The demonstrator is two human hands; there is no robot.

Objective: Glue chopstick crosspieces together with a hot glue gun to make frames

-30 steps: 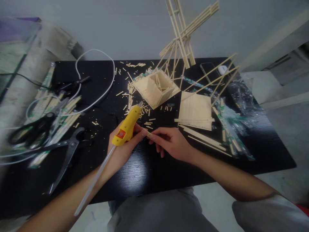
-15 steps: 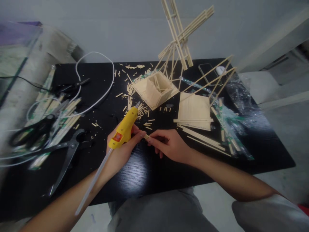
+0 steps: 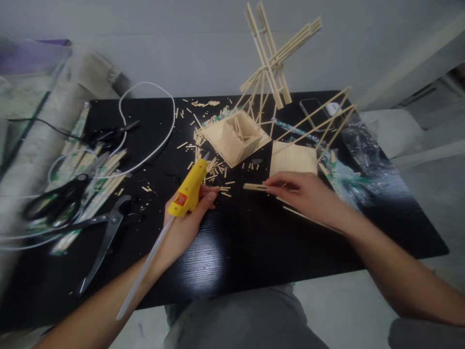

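Observation:
My left hand [image 3: 185, 220] is closed around a yellow glue gun [image 3: 189, 189] whose nozzle points up toward a small open wooden box [image 3: 235, 136]. A clear glue stick [image 3: 143, 274] juts from the gun's back along my forearm. My right hand [image 3: 307, 196] pinches a short wooden stick [image 3: 254, 186], held level just above the black table [image 3: 236, 252]. That hand lies over the near edge of a flat panel of glued sticks [image 3: 293, 158]. Behind the box rises a tall frame of crossed sticks [image 3: 271, 58].
Black scissors [image 3: 54, 201] and grey shears [image 3: 105, 237] lie at the left among wrapped chopsticks [image 3: 92, 186] and a white cable [image 3: 152, 121]. Short stick offcuts [image 3: 203, 160] litter the middle. Plastic wrappers [image 3: 358, 165] and a phone [image 3: 312, 109] sit at the right.
My right hand has pulled away from the left one and moved right and up with the short stick, over to the flat panel. The glue gun hand has stayed in place.

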